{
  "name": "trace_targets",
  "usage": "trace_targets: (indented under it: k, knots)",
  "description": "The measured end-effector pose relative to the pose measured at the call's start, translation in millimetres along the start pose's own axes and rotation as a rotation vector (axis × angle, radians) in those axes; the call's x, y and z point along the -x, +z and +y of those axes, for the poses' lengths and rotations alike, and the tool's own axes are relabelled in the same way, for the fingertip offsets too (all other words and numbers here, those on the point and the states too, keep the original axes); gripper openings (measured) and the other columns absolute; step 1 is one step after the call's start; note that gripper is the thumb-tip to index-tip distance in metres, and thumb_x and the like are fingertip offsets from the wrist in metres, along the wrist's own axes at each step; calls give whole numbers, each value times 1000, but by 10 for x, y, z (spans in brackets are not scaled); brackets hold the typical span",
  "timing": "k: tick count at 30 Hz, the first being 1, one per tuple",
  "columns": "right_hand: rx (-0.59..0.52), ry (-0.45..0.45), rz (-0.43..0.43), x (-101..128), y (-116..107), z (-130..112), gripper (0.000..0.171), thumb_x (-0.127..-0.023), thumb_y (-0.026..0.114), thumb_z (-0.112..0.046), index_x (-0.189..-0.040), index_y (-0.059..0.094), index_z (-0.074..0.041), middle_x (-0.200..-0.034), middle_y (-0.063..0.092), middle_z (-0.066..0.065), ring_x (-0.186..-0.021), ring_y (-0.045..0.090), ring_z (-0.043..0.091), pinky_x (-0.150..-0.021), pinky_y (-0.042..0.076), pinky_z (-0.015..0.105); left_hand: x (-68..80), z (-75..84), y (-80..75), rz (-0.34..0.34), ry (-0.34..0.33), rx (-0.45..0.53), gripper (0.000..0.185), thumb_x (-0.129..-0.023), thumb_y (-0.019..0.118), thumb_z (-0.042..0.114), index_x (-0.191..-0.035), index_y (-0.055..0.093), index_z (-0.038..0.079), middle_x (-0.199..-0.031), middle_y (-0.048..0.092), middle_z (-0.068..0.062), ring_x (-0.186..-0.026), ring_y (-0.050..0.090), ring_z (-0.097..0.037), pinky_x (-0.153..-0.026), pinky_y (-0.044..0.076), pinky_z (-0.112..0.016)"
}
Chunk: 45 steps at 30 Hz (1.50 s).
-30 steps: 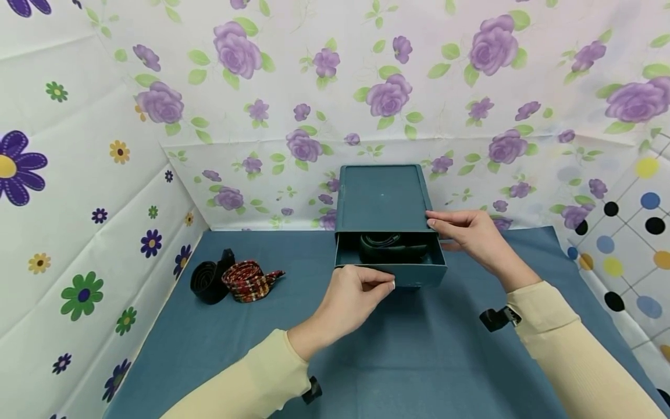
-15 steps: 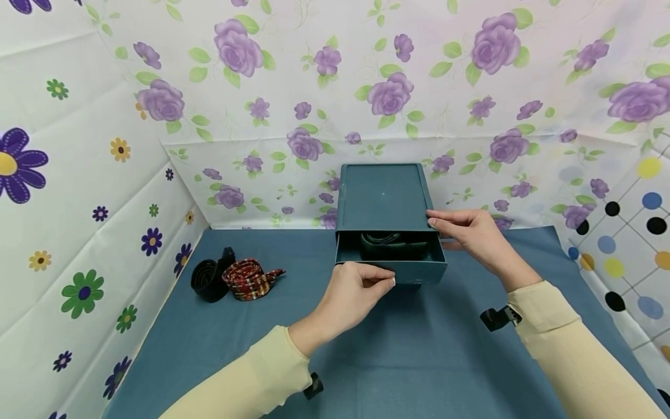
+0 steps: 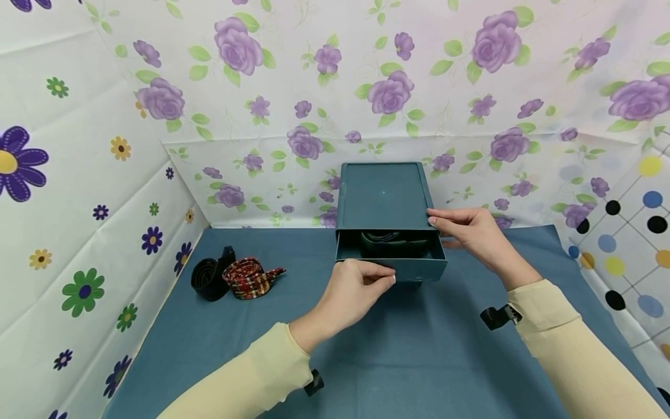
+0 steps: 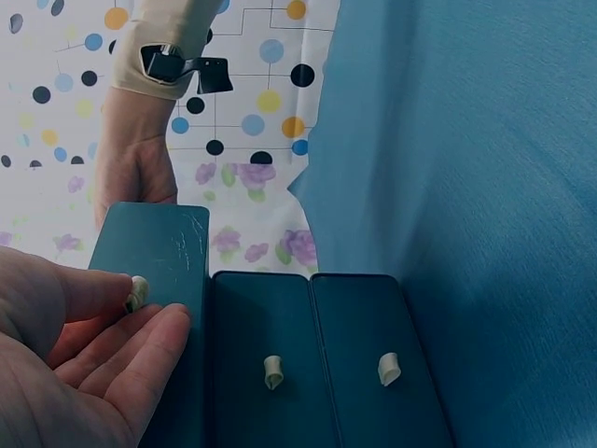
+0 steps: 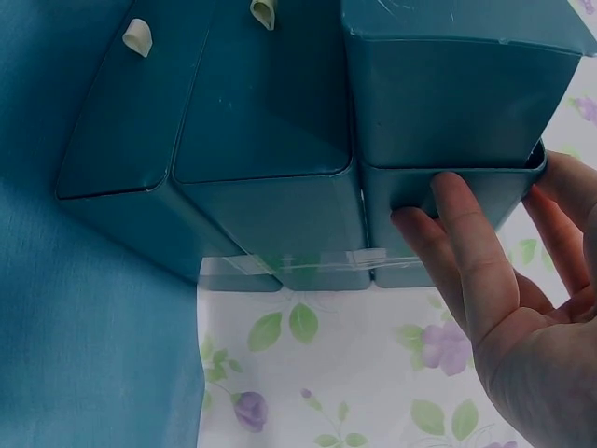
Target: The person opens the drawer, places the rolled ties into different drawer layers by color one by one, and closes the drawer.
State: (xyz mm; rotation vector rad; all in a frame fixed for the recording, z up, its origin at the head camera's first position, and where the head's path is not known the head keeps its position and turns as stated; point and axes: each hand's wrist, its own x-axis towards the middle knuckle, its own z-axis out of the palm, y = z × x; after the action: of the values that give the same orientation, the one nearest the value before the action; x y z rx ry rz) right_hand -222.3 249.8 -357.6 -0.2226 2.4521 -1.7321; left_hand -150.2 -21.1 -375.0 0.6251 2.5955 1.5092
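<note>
A blue-green drawer unit (image 3: 384, 198) stands against the back wall with its top drawer (image 3: 419, 271) partly pulled out. My left hand (image 3: 361, 291) pinches that drawer's small cream pull tab (image 4: 137, 294) between thumb and fingers. Inside the drawer lies a dark, rolled-up strip (image 3: 398, 248), like a coiled tie or belt. At the unit's upper right edge, my right hand (image 3: 471, 235) grips the casing, its fingers (image 5: 471, 243) against the side and its thumb at the opposite edge. Two lower drawers with cream tabs (image 4: 272, 372) appear closed in the left wrist view.
On the left of the blue cloth (image 3: 235, 343) lie a black rolled strip (image 3: 209, 279) and a red plaid rolled strip (image 3: 248, 279), side by side. Flowered sheeting (image 3: 293, 116) hangs close behind the drawer unit, with patterned sheets at both sides.
The top drawer has slid slightly inward, my left hand moving with it. My right hand keeps its hold on the casing.
</note>
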Motion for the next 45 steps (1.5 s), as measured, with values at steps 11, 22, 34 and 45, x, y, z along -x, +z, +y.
trace_targets:
  k: [11,22,34,45]
  knots:
    - [14,0,5,-11,-1,5,45,-85,63,-46,-123,64,-22,-136,54,-3,-115,56,9,-83,55,38,-42,-12,-8,7,2,-14,17,-88,66,28,-102,74,24,-96,72,12,-75,64,5,-62,54,-18]
    - [11,19,8,-15,-6,35,45,-85,63,-46,-124,63,-23,-136,54,-3,-117,56,11,-85,54,40,-86,-29,-16,-2,-22,7,18,-88,66,28,-103,74,23,-92,72,11,-76,67,-1,-61,54,-21]
    - [8,34,-4,75,25,-158,43,-89,62,-40,-125,62,-16,-139,52,0,-119,54,13,-87,53,41,-151,-65,-17,11,3,21,19,-89,65,27,-105,73,21,-92,72,9,-70,66,1,-59,54,-23]
    - [12,36,4,-30,-12,36,45,-85,63,-46,-124,63,-23,-137,53,-4,-119,54,10,-84,55,38,-206,-81,-19,27,6,7,19,-89,64,27,-105,74,20,-95,72,8,-71,65,1,-59,54,-22]
